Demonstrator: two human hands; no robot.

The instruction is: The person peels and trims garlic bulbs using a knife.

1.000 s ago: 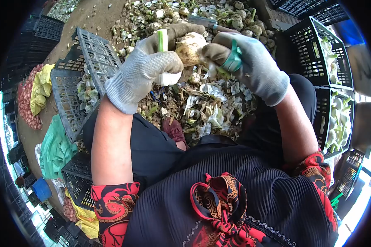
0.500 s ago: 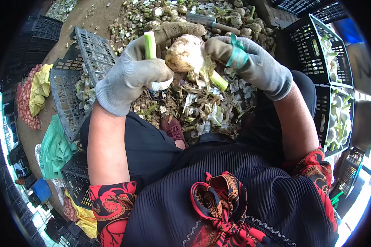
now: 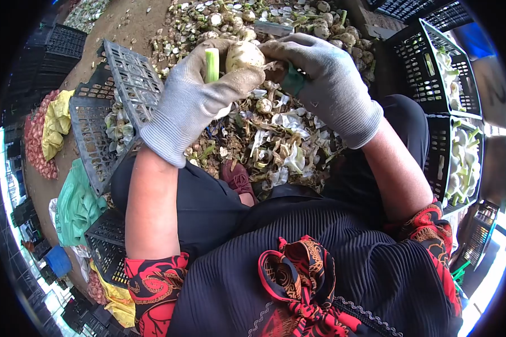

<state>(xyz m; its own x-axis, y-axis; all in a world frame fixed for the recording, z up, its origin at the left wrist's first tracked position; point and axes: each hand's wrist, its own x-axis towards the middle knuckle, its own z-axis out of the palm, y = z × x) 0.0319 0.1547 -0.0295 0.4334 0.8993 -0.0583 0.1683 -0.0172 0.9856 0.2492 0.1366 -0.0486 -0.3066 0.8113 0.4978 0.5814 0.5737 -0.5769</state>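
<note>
My left hand (image 3: 199,92), in a grey glove, is wrapped round a pale, soil-marked bulb (image 3: 244,57). A cut green stalk (image 3: 212,65) rises between its thumb and fingers. From the other side my right hand (image 3: 323,78), also gloved, pinches at the bulb's right edge, where brownish peel shows; a green band (image 3: 293,80) is round one of its fingers. Beyond the hands lies a knife, its blade (image 3: 273,28) in sight and its handle hidden by the right hand.
Peelings and leaves (image 3: 289,151) cover the ground below the hands, with a heap of bulbs (image 3: 343,35) beyond. Crates of white pieces (image 3: 464,163) stand at the right. A grey crate (image 3: 90,132), a green bag (image 3: 76,205) and a red net sack (image 3: 38,135) are at the left.
The bulb has turned and its surface looks smoother. My right hand has moved left and closer to my left hand. The green stalk piece below the bulb is out of sight.
</note>
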